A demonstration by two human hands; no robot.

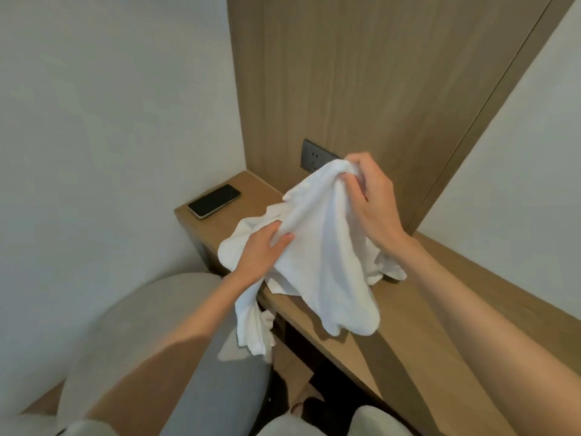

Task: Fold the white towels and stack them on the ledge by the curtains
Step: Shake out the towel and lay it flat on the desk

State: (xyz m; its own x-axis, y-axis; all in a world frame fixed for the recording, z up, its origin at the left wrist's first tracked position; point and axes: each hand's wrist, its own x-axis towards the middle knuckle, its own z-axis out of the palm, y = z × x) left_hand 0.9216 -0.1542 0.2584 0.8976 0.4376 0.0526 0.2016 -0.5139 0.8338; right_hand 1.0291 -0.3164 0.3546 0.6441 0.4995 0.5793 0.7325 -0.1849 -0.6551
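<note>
A white towel (327, 262) hangs bunched above the wooden ledge (418, 297). My right hand (374, 202) pinches its top edge up high, near the wall socket. My left hand (264, 250) grips a fold of the same towel lower down on its left side. More white towel cloth (251, 325) lies crumpled under it on the ledge and drapes over the front edge. I cannot tell how many towels are in that heap. No curtains are in view.
A black phone (214, 201) lies on the ledge's far left corner by the white wall. A dark socket plate (316, 156) sits on the wood panel behind the towel. A round grey seat (132, 335) stands below left of the ledge.
</note>
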